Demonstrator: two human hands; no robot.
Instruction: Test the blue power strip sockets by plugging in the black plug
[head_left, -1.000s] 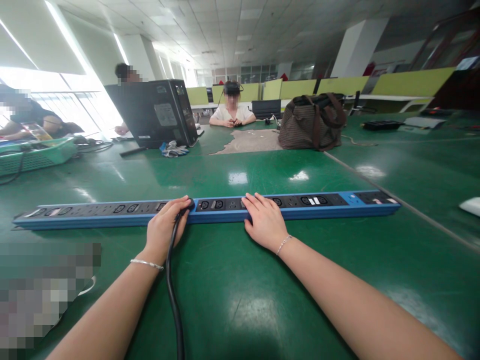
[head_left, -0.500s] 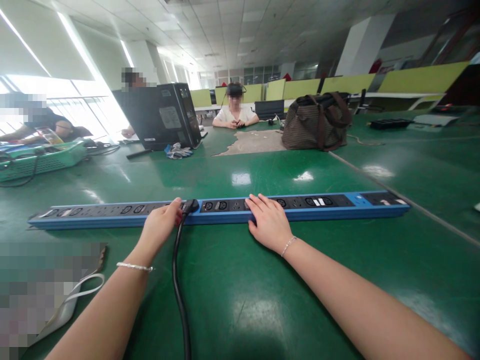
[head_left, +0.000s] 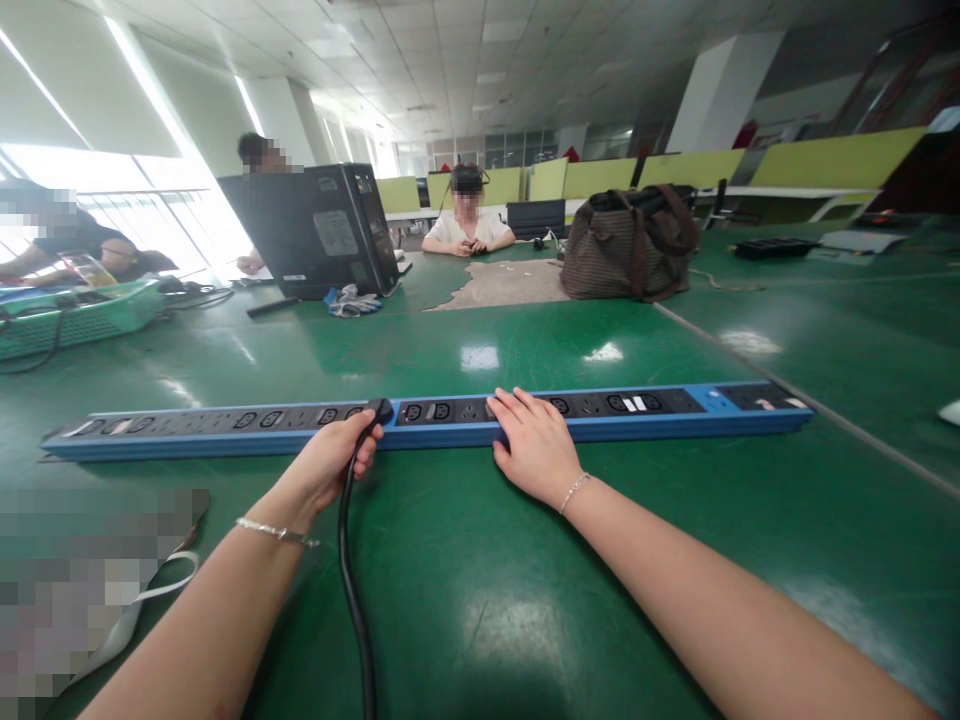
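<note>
A long blue power strip (head_left: 450, 438) with black sockets lies across the green table in front of me. My left hand (head_left: 341, 455) is closed round a black power plug (head_left: 382, 410) and the start of its cable. The plug sits at the strip's top face, left of its middle; whether its pins are in a socket is hidden. The thick black cable (head_left: 346, 560) runs down from it toward me. My right hand (head_left: 536, 435) lies flat over the strip, right of the plug, its fingers stretched across the sockets and the thumb at the front side.
A black computer case (head_left: 322, 230) stands at the back left, with gloves (head_left: 351, 302) beside it. A green basket (head_left: 112, 315) is at far left, a brown bag (head_left: 630, 245) behind the strip. A person (head_left: 466, 225) sits across the table; others sit at left.
My left hand has shifted from beside the plug to wrap round it and the cable, thumb on top. The strip appears slightly further left in view. My right hand stays on the strip.
</note>
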